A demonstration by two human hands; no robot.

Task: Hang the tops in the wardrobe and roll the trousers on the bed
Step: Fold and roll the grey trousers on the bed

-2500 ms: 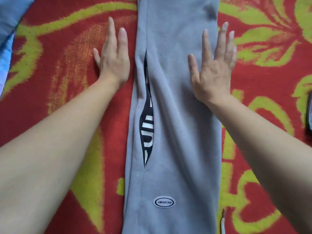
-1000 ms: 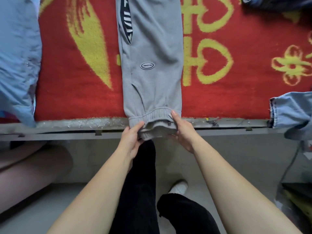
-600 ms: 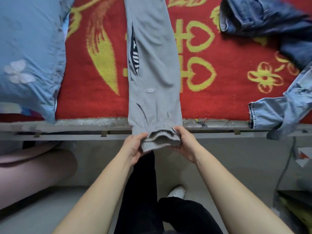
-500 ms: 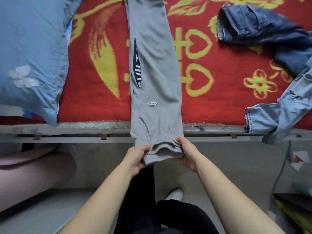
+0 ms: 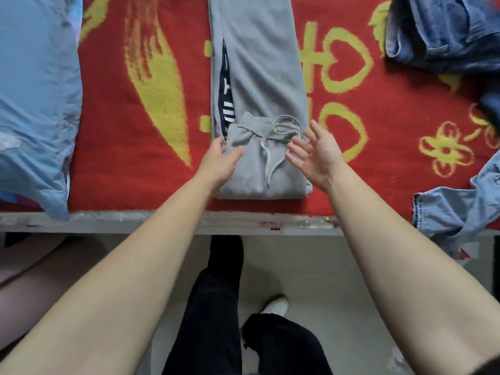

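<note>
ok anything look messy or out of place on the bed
Yes: the light blue denim trouser leg droops over the bed edge at right, dark blue jeans lie crumpled above it, and the grey sweatpants' white drawstring trails loose.

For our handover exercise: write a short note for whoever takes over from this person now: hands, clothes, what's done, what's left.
Grey fleece drawstring trousers lie lengthwise on the red and yellow patterned blanket, near end folded over once.
Left hand: open, fingers at the left edge of the fold. Right hand: open, holding nothing, by its right edge.
Done: first fold. Left: roll them up, then the dark blue denim jeans and light blue denim jeans at right.
</note>
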